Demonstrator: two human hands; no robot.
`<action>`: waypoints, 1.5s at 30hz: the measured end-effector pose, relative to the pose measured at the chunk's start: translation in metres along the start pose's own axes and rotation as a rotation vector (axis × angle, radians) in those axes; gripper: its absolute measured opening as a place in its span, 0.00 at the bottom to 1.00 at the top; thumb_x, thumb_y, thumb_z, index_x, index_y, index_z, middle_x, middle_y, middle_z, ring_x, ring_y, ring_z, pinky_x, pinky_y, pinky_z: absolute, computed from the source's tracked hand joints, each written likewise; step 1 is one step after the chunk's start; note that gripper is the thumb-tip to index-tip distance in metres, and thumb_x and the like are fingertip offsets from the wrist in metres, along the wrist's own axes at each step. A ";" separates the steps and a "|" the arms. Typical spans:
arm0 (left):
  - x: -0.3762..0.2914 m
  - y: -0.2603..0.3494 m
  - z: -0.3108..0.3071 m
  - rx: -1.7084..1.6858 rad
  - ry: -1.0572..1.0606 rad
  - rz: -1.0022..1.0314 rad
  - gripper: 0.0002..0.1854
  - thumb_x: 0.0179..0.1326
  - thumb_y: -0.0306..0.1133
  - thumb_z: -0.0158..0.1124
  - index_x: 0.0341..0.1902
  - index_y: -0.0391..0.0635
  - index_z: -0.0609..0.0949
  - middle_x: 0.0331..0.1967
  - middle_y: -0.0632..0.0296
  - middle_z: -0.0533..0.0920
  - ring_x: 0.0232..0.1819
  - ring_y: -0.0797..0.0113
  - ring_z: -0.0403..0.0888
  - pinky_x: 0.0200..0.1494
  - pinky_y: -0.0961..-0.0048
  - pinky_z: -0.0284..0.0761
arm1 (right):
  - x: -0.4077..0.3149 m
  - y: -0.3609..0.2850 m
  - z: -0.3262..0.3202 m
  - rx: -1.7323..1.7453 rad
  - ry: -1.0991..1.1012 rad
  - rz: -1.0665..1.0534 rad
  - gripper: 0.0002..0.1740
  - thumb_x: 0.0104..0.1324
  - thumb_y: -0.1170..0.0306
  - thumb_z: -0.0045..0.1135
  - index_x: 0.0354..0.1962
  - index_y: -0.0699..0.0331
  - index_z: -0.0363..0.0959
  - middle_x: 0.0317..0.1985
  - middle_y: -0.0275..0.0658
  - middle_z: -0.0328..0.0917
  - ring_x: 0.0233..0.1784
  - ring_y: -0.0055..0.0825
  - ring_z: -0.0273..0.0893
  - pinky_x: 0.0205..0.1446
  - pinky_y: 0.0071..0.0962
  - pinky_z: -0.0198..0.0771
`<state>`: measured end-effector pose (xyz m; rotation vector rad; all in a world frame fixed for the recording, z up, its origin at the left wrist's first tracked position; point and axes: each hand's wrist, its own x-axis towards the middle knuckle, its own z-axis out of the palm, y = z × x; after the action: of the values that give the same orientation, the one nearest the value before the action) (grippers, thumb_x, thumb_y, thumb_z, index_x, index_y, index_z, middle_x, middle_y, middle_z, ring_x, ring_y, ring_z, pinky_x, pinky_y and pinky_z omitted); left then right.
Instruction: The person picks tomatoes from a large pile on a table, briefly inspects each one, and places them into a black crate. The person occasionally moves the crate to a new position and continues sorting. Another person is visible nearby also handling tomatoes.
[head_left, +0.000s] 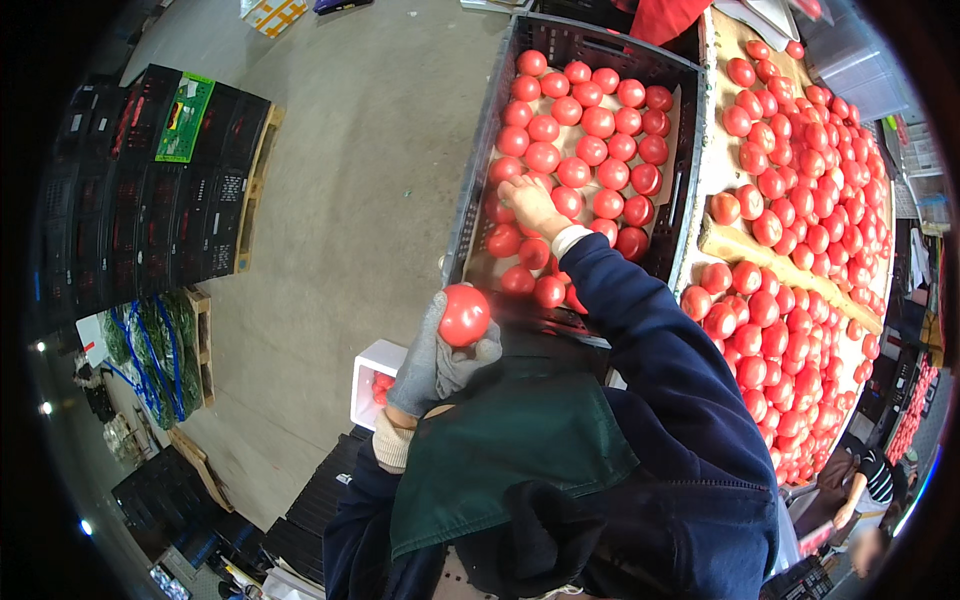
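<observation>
In a grey knit glove, my left hand (424, 371) holds one red tomato (463, 315) outside the near left corner of a black plastic crate (686, 176). My bare right hand (531, 204) reaches down into this crate with its fingers curled at the left side. Tomatoes lie right beside and under the fingers; whether one is gripped is hidden by the hand. Rows of red tomatoes (598, 121) spread over a brown liner in the crate, with gaps showing between some of them.
To the right, a sorting table carries heaped tomatoes (814, 165), split by a wooden divider (787, 274). A white foam box (364, 394) with tomatoes stands low on the left. Stacked black crates (157, 202) rest on a pallet farther left. Another person (862, 480) is at the lower right.
</observation>
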<state>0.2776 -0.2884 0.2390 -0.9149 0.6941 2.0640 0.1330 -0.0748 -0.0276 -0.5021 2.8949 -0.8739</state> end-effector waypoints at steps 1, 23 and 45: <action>0.000 0.000 0.002 0.036 0.005 -0.002 0.35 0.69 0.63 0.48 0.54 0.38 0.69 0.39 0.51 0.71 0.30 0.69 0.71 0.24 0.81 0.68 | 0.000 0.000 -0.001 0.002 -0.004 -0.009 0.10 0.59 0.72 0.54 0.40 0.57 0.71 0.41 0.42 0.73 0.51 0.42 0.73 0.58 0.44 0.66; 0.010 0.002 0.003 -0.002 -0.039 -0.111 0.36 0.67 0.64 0.51 0.52 0.37 0.72 0.40 0.50 0.73 0.32 0.68 0.73 0.32 0.78 0.75 | -0.004 -0.007 0.032 -0.181 0.172 0.221 0.09 0.58 0.71 0.55 0.38 0.59 0.75 0.41 0.42 0.76 0.49 0.41 0.75 0.53 0.43 0.66; 0.016 0.009 0.006 -0.042 -0.095 -0.165 0.27 0.68 0.59 0.54 0.52 0.46 0.73 0.38 0.54 0.75 0.31 0.66 0.76 0.28 0.77 0.75 | -0.008 -0.014 0.033 -0.058 0.250 0.273 0.06 0.62 0.66 0.57 0.36 0.57 0.76 0.39 0.39 0.76 0.49 0.40 0.74 0.53 0.45 0.65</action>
<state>0.2604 -0.2827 0.2314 -0.8615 0.5091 1.9679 0.1500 -0.1001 -0.0480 0.0057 3.1150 -0.8675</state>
